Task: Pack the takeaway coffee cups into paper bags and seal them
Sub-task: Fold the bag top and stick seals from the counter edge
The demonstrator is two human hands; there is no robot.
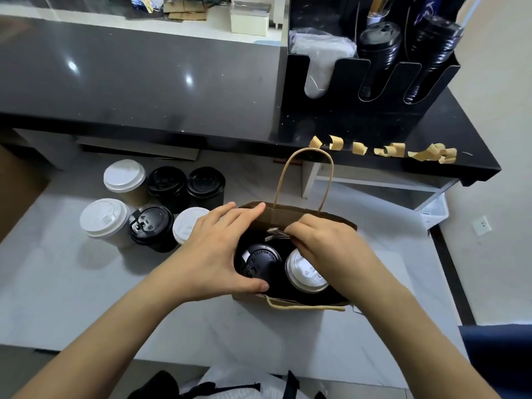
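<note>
Pinching a small pale item [276, 232] at the far rim, the right hand [325, 240] has its fingers curled tight on it; what the item is I cannot tell. At frame centre the left hand [213, 254] spreads across the mouth of the paper bag [290, 217], fingers on the far rim and thumb at the near one, apparently keeping it wide. Inside, a black-lidded cup [260, 262] and a white-lidded cup [305, 272] stand side by side. Six more cups [149, 205] wait at left-centre. Tape strips [388, 149] hang off the dark counter edge [230, 139] upper right, likely for sealing.
</note>
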